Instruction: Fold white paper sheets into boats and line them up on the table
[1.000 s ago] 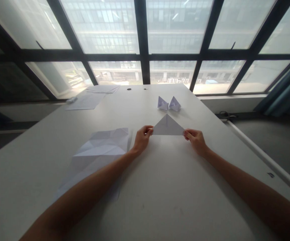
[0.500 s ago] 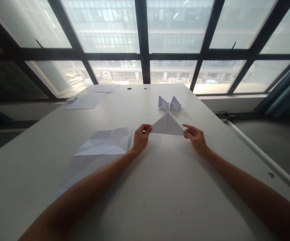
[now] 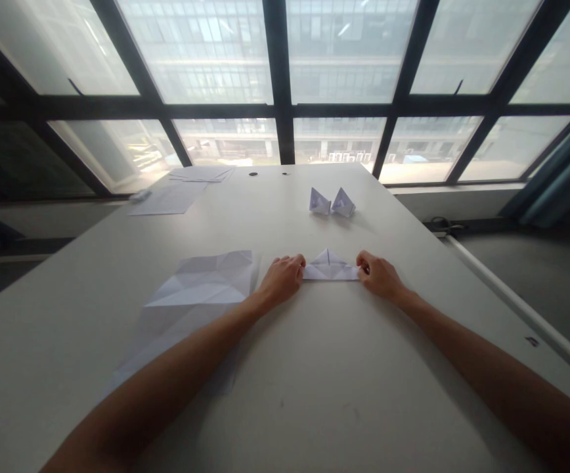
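Observation:
A folded white paper (image 3: 330,270) lies low over the table between my hands, with a triangular peak pointing away from me and a strip along its near edge. My left hand (image 3: 285,276) pinches its left end. At the opposite end, my right hand (image 3: 378,272) has its fingers curled closed on the right corner. Beyond the folded paper stand two small paper boats, one on the left (image 3: 319,202) and one on the right (image 3: 343,203), side by side.
Creased white sheets (image 3: 191,289) lie left of my left hand, partly under my left forearm. More flat paper (image 3: 169,198) rests at the far left of the white table (image 3: 305,381). Windows rise past the far edge; a pale rail (image 3: 516,302) runs along the right.
Both hands have come down and nearer with the paper. It was a tilted triangle held up; now it shows a flatter shape with a strip at its near edge.

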Tool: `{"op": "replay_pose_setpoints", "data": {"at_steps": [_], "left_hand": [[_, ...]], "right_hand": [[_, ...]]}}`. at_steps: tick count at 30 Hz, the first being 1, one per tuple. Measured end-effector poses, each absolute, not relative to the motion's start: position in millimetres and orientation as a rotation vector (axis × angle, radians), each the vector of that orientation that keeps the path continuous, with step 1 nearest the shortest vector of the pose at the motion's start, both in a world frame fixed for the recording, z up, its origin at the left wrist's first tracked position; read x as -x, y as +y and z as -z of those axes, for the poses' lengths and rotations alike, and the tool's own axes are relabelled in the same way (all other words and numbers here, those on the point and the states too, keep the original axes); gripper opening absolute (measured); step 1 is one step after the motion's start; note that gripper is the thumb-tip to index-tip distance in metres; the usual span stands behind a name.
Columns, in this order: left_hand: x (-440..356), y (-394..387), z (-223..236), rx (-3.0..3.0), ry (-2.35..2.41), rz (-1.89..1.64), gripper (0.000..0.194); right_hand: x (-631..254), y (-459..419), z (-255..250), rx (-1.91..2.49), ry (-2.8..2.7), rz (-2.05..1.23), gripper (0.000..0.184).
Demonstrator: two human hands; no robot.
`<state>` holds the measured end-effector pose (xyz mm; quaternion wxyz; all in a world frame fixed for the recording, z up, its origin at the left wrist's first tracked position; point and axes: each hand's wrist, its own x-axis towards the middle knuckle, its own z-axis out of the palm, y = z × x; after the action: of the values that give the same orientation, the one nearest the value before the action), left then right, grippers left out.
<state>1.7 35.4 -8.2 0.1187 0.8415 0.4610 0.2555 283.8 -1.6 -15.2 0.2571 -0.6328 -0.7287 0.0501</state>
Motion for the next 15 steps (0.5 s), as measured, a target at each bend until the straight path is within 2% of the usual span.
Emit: {"op": "replay_pose_setpoints", "data": {"at_steps": [3, 5, 8, 11, 15], "left_hand": [[2, 33, 3, -2.556, 1.364, -0.672, 0.014], [2, 32, 2, -2.627, 1.35, -0.663, 0.023], [-3, 29, 5, -2.769, 1.116, -0.653, 0.043], [-11, 25, 11, -2.804, 0.895, -0.495, 0.051], [-16, 22, 16, -2.771, 0.953, -0.232, 0.072]], "right_hand": [[-281, -7, 7, 1.812, -2.087, 0.06, 0.007], [-280, -10, 4, 1.8, -2.1, 0.18, 0.009], [-276, -13, 6, 1.676, -2.154, 0.206, 0.024], [-271, -14, 13, 1.587, -2.253, 0.116, 0.039], [-272, -15, 25, 1.616, -2.307, 0.002, 0.053]]}}
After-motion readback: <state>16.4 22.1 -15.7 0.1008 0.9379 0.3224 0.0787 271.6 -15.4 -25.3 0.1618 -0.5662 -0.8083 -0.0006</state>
